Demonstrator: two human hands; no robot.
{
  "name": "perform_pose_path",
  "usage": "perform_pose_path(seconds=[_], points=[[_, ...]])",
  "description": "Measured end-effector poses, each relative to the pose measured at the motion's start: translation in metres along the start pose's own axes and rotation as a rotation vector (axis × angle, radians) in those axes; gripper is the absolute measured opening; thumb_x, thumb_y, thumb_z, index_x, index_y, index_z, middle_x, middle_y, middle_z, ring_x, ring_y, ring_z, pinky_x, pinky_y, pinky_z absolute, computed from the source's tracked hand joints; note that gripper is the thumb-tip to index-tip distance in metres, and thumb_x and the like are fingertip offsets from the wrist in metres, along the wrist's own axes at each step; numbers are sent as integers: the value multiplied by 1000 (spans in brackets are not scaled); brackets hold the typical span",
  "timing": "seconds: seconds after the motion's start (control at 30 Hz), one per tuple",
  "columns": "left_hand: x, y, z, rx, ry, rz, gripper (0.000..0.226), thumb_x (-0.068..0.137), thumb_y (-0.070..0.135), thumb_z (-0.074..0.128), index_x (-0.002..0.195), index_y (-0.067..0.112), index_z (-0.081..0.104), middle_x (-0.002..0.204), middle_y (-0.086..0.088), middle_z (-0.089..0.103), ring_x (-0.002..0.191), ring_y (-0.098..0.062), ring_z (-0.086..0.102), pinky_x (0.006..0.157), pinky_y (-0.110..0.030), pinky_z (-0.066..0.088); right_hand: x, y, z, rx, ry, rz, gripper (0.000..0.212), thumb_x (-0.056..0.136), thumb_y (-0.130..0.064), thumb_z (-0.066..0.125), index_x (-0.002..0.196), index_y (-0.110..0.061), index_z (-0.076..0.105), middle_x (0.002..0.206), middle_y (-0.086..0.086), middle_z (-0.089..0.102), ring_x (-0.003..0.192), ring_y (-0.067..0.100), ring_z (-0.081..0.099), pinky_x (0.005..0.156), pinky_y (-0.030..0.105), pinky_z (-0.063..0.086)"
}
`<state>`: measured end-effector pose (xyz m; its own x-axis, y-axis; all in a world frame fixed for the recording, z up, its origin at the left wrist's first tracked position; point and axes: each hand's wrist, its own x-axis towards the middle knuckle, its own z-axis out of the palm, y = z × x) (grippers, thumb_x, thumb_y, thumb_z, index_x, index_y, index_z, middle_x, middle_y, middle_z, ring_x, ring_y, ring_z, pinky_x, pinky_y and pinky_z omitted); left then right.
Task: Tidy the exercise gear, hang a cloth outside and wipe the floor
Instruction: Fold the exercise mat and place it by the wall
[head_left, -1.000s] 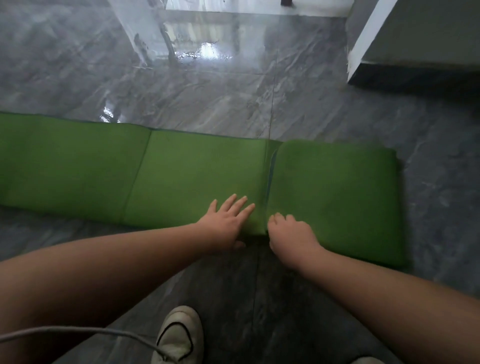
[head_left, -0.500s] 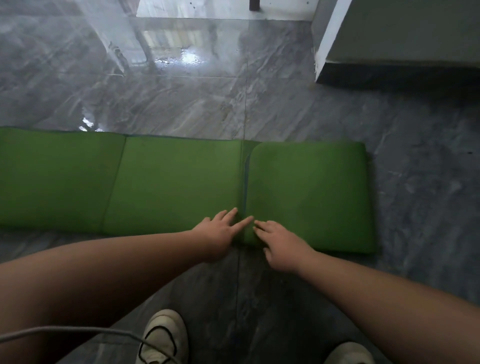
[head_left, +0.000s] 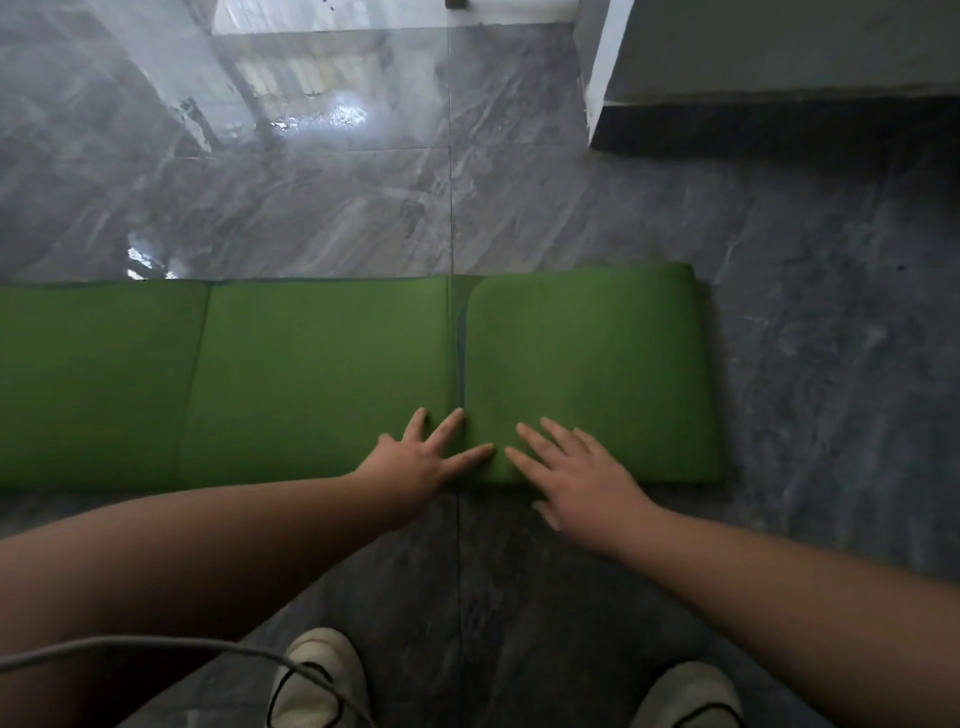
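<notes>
A green folding exercise mat lies across the grey marble floor, running off the left edge. Its right end is folded over into a thicker stacked section. My left hand rests flat, fingers spread, on the mat's near edge just left of the fold seam. My right hand lies flat with fingers apart on the near corner of the folded section. Neither hand grips anything.
A white and grey wall corner or cabinet base stands at the back right. Glossy floor reflects light beyond the mat. My two white shoes are at the bottom, with a grey cable crossing the lower left.
Both hands have opened and flattened: the right hand went from curled at the mat's edge to spread on the folded section. The view has shifted, so the mat sits further left.
</notes>
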<state>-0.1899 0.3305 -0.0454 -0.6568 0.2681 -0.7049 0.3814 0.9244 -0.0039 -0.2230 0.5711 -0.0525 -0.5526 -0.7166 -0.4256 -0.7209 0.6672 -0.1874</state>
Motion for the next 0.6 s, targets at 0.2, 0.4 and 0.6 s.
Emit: perform_pose_path(seconds=[0.2,0.4,0.6], points=[[-1,-9,16,0,3,-207,74,101,6,30,152,18,-21,161,-25,-3,144,-49,23,83,-48,58,60,-65,-13,-77,-246,201,99,92,-51,56,156,-14,-12,164,7,-17,150,36,5,103,67,32],[-14,-40,21,-233,-49,-178,72,99,18,41,157,26,-1,165,-4,-8,151,-31,7,97,-59,46,67,-52,-10,-175,-231,161,69,99,-14,33,154,-2,-7,164,15,-10,147,38,15,90,56,48],[-34,-45,34,-314,13,-240,86,97,50,46,151,37,-20,162,-10,-21,148,-42,-12,111,-69,21,63,-48,-32,45,-224,203,71,100,-30,42,156,-7,5,165,15,4,150,34,14,107,49,43]])
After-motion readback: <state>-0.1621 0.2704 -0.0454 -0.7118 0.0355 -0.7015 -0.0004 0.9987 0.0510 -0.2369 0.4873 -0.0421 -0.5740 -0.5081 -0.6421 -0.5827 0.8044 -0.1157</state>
